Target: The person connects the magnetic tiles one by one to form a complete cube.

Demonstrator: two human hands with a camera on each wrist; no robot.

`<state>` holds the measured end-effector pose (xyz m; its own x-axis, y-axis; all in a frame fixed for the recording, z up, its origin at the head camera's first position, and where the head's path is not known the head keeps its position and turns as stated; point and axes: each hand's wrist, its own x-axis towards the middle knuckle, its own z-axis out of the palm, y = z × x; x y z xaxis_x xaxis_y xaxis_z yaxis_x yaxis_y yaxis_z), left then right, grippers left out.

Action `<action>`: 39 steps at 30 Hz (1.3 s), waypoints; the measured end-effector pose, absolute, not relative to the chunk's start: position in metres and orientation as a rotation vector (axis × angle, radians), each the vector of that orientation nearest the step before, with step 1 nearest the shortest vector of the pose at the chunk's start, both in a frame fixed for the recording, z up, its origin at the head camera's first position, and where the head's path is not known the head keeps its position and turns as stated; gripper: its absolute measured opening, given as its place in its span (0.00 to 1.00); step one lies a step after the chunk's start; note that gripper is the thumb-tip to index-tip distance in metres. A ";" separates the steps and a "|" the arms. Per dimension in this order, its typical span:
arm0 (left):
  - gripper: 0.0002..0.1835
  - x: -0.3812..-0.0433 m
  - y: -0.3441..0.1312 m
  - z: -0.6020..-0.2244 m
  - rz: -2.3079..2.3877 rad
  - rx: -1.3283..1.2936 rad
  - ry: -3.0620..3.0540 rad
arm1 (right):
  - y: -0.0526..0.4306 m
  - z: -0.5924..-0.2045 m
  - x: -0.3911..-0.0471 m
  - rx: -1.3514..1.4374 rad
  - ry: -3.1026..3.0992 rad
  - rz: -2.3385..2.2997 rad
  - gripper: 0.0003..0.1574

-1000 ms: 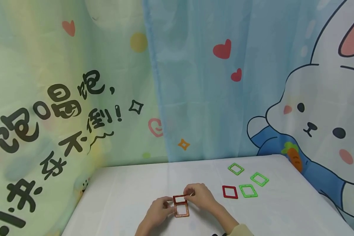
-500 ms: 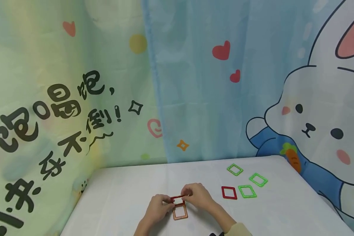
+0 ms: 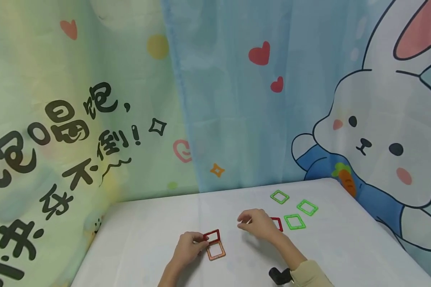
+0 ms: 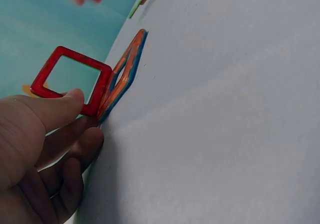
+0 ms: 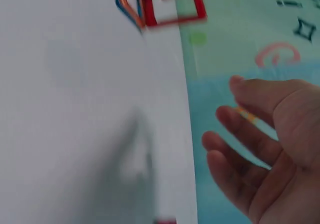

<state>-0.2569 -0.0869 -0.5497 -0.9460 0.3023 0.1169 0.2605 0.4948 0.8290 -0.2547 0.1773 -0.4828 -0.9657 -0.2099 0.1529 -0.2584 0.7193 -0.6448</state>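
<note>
Counter [image 3: 147, 247], white, seen to its left, far and right edges. Right hand [image 3: 256, 223]: newly parted from the held pieces, now well to their right, partly masking a second red frame [image 3: 280, 224]; its grip is slack, fingers loosely bent with a gap to the thumb, and has hold of nothing. Left hand [image 3: 189, 247]: at its post as before, grip closed down to a pinch, thumb and fingers on one side of the red frame [image 4: 101, 86]. The pair sits left of midway between the counter's left and right edges, toward the near side. The change leaves the joining work in one hand: the red frame, raised, meets the orange frame [image 3: 218, 257] along one side at an angle, the two apparently joined without the right hand's support. Whether the orange frame lies flat or slightly tipped is hard to judge from the oblique wrist view. Three green frames [image 3: 297, 228], untouched, lie toward the counter's far right corner.
</note>
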 end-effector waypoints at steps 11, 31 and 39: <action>0.02 -0.258 -0.093 -0.552 1.513 0.508 2.684 | 0.246 -0.474 -0.268 0.137 -2.969 1.003 0.13; 0.05 -0.243 -0.090 -0.555 1.595 0.477 2.654 | 0.280 -0.505 -0.276 -0.075 -3.036 0.830 0.18; 0.05 -0.237 -0.088 -0.553 1.561 0.448 2.702 | 0.277 -0.510 -0.277 -0.097 -3.024 0.858 0.10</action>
<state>-0.2373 -0.0877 -0.5531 -0.9595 0.2382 0.1503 0.2491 0.4692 0.8472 -0.2770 0.2775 -0.5095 -0.9981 0.0585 -0.0200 0.0603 0.8491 -0.5248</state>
